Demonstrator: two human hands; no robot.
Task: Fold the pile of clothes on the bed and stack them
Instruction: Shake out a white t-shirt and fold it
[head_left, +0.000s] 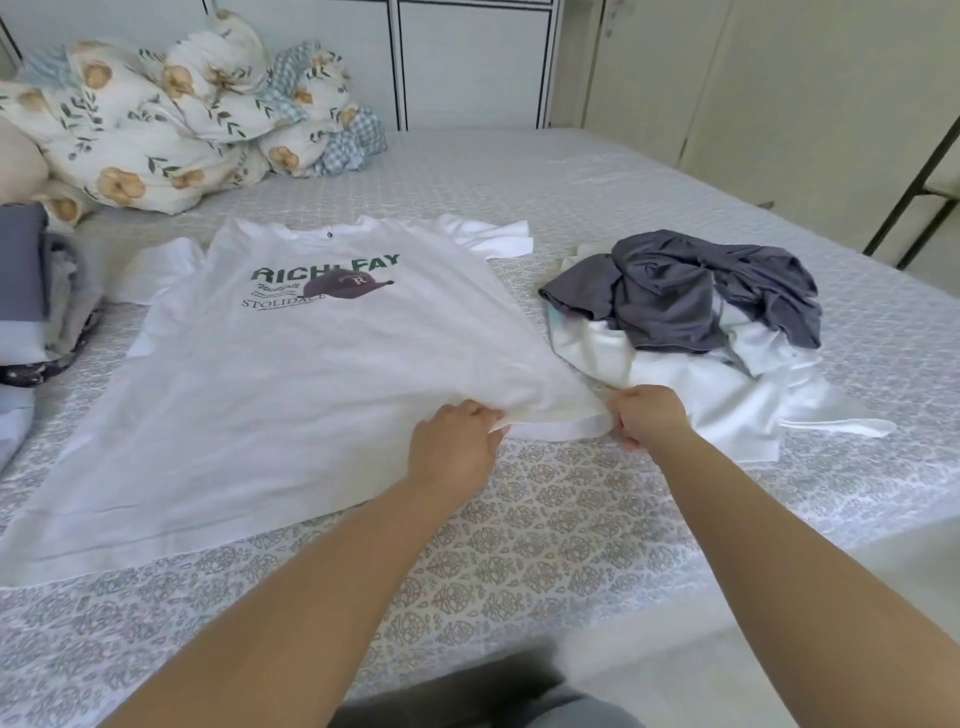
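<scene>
A white T-shirt (291, 374) with green lettering and a cap print lies spread face up on the bed (571, 545). My left hand (457, 441) and my right hand (649, 415) both pinch its hem at the lower right corner, a short way apart. To the right lies a loose pile of clothes: a grey garment (685, 296) crumpled on top of white ones (727, 395). At the left edge sits a stack of folded clothes (36, 291) in grey, white and dark colours.
A bundled floral duvet with pillows (176, 119) fills the bed's far left corner. White cabinet doors (467, 62) stand behind the bed. A dark metal frame (919, 176) stands on the floor at the right. Patterned sheet shows in front of the shirt.
</scene>
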